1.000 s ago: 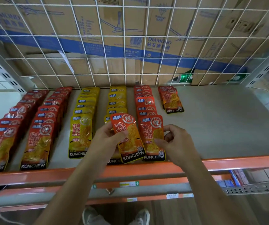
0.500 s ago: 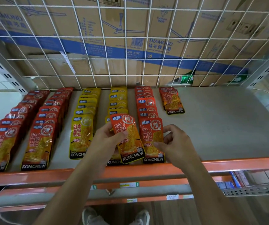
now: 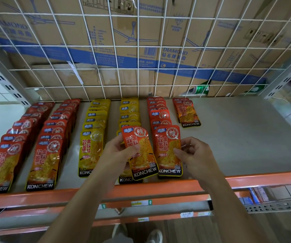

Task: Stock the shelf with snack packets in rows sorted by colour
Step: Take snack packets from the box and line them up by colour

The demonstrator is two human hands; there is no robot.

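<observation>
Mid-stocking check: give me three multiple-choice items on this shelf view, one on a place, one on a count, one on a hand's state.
1. The packet in the left hand is over: A a yellow row, B bare shelf, C a dark-red row.
2. Yellow rows: A one, B two, C four.
3. The right hand: A hangs idle, B pinches the front orange packet, C grips the mesh.
Answers: 1 A, yellow packets show beneath it; 2 B, two side by side; 3 B, thumb on its edge.

KONCHEW on snack packets (image 3: 169, 151), DIAMOND on cardboard box (image 3: 175, 51)
</observation>
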